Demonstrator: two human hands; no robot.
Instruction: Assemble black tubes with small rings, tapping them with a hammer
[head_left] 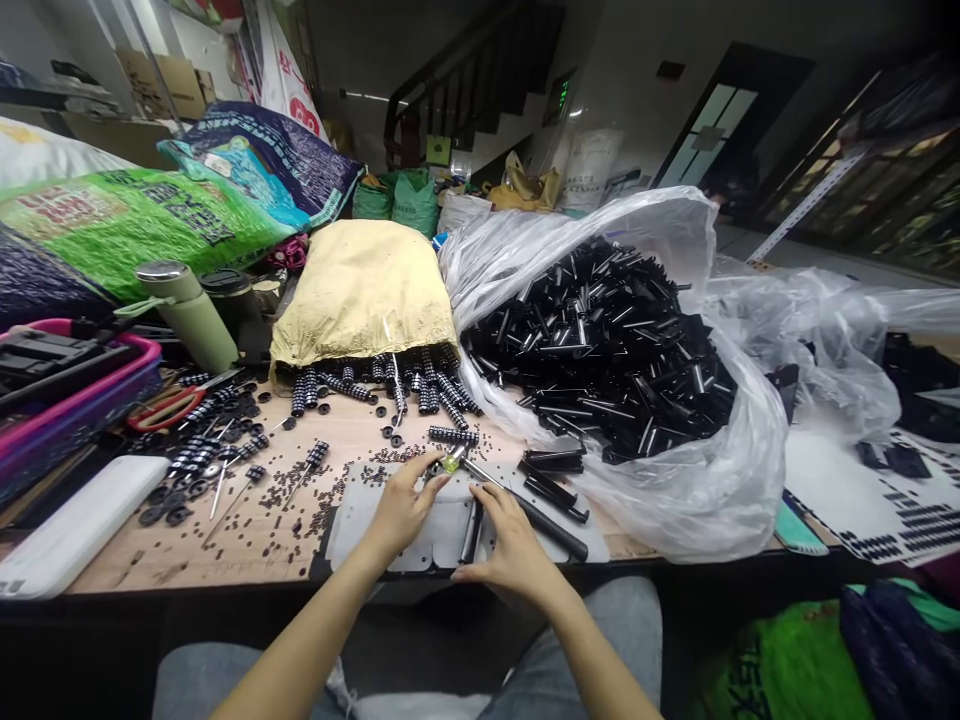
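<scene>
My left hand (409,503) is closed, thumb and forefinger at the head of a hammer (551,522) with a yellow-green face; the exact grip is partly hidden. The hammer lies slantwise, its black handle pointing right and toward me. My right hand (511,535) holds a short black plastic part (471,532) lengthwise between thumb and fingertips. Both hands are over a pale grey mat (360,515) at the table's front edge. Several black trough-shaped parts (553,480) lie right of the hammer. Just beyond its head rests a stack of small black wheels (453,436).
A clear plastic bag (739,500) spills black parts (622,340). The yellow sack (375,285) holds more wheel stacks. Tiny black rings (300,490), orange-handled scissors (169,405), a white power-bank-like block (82,525), a green flask (191,315) and a pink-rimmed basket (139,362) occupy the left.
</scene>
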